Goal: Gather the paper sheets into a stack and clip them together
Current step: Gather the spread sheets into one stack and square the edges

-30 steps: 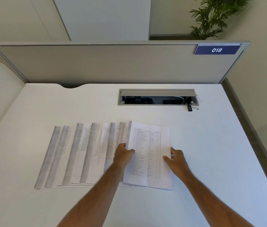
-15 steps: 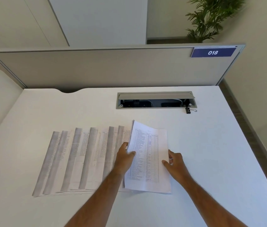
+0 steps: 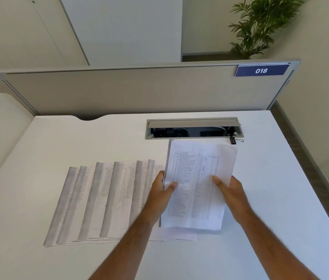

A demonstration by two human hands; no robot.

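A printed paper sheet (image 3: 198,178) is lifted off the white desk (image 3: 280,188), tilted up toward me. My left hand (image 3: 160,196) grips its left edge with the thumb on top. Its right edge is pinched by my right hand (image 3: 230,191), thumb on the page. Several more printed sheets (image 3: 103,201) lie fanned out and overlapping on the desk to the left, one partly under the lifted sheet. A black binder clip (image 3: 233,140) lies on the desk just beyond the sheet's far right corner.
An open cable tray (image 3: 193,129) is cut into the desk behind the papers. A beige divider panel (image 3: 139,91) with a blue label "018" (image 3: 261,70) runs along the far edge. The desk's right edge drops to the floor.
Both hands have raised the rightmost sheet off the desk and tilted it up; earlier it lay nearly flat with the hands at its edges. The fanned sheets stayed put.
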